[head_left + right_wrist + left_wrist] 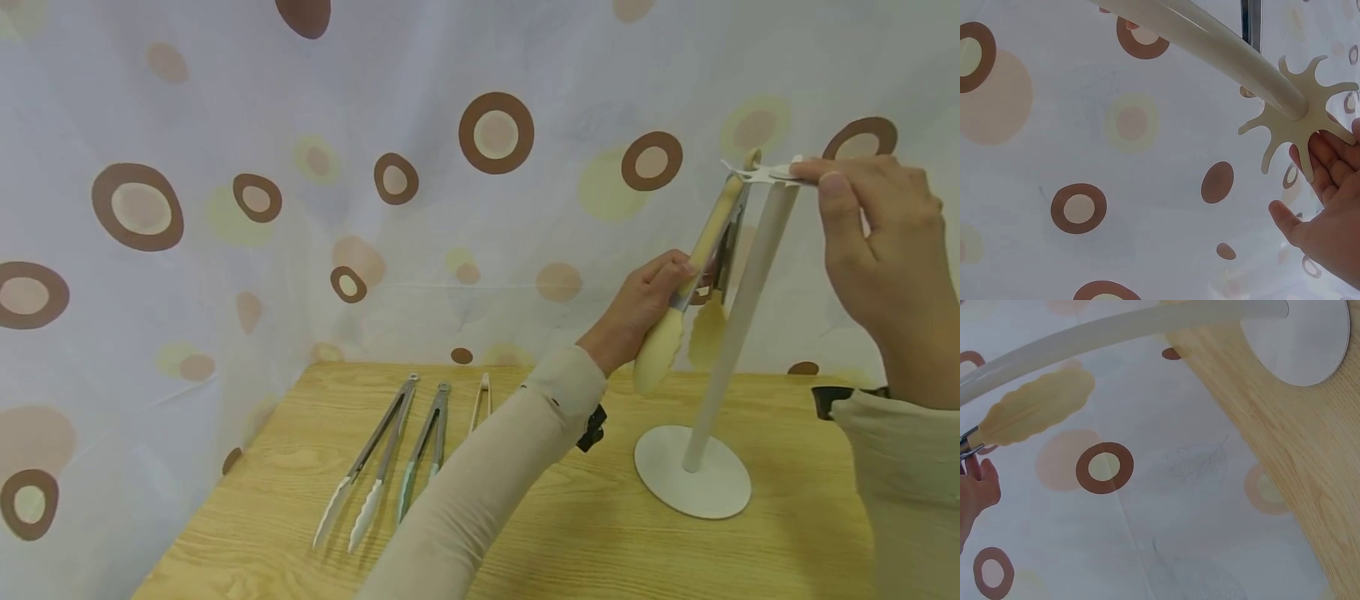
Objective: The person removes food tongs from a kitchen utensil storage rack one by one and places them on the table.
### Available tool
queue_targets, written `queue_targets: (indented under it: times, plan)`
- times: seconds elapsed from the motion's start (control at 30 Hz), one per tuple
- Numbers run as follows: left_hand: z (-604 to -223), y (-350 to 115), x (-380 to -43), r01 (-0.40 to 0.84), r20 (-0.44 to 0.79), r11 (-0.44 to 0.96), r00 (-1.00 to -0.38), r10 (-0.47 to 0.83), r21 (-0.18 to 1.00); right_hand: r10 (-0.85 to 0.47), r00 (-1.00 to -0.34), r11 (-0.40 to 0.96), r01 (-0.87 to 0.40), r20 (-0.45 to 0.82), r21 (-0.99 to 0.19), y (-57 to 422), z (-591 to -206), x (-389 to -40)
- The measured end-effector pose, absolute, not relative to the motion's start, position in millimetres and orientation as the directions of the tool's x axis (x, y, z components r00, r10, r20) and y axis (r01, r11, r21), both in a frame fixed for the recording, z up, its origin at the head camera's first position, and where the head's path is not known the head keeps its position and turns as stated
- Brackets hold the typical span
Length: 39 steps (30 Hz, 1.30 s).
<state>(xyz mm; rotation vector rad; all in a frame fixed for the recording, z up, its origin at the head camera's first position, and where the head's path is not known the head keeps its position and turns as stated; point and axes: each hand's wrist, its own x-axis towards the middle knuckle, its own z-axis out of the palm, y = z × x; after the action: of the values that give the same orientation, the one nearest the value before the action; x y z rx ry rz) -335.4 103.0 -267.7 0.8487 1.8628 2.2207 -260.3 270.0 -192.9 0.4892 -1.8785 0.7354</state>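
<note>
My left hand (648, 300) grips a pair of yellow tongs (660, 350) by one arm, beside the pole of a white stand (738, 333). The tongs' upper end and its loop reach the hooked top (761, 173); whether the loop bears on a hook cannot be made out. In the left wrist view one scalloped yellow tong tip (1041, 403) shows near the fingers of the left hand (984, 484). My right hand (885, 242) rests its fingers on the stand's top. From below, the right hand (1335, 231) has its thumb apart from the curved hooks (1279, 134).
On the wooden table (585, 533), left of the stand, lie tongs with white tips (367, 517), tongs with green tips (407, 487) and small light tongs (485, 387), partly behind the left sleeve. The stand's round base (720, 492) sits at right. A patterned curtain (420, 67) hangs behind.
</note>
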Motion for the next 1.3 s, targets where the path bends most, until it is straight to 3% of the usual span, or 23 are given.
queue_targets:
  times: [0.33,0.57,0.73,1.3]
  plan:
    - [-266.0,94.5,-348.0,0.199,0.344,-0.354,-0.842,0.415,0.914,-0.018,-0.386,0.715,-0.650,0.922,-0.258,270.2,-194.0,-260.5]
    - [-270.8,83.1,-347.8,0.233,0.321,-0.252,-0.857,0.404,0.939,-0.010,-0.347,0.719,-0.654,0.938,-0.234,270.5,-193.6,-259.7]
    - [-274.5,74.8,-348.7,0.237,0.347,-0.314,-0.865,0.363,0.919,-0.028,-0.325,0.719,-0.663,0.945,-0.206,268.1,-192.4,-262.5]
    - [-278.1,63.3,-348.4,0.172,0.274,-0.309,-0.905,0.326,0.935,0.042,-0.398,0.726,-0.618,0.916,-0.302,270.0,-191.8,-262.1]
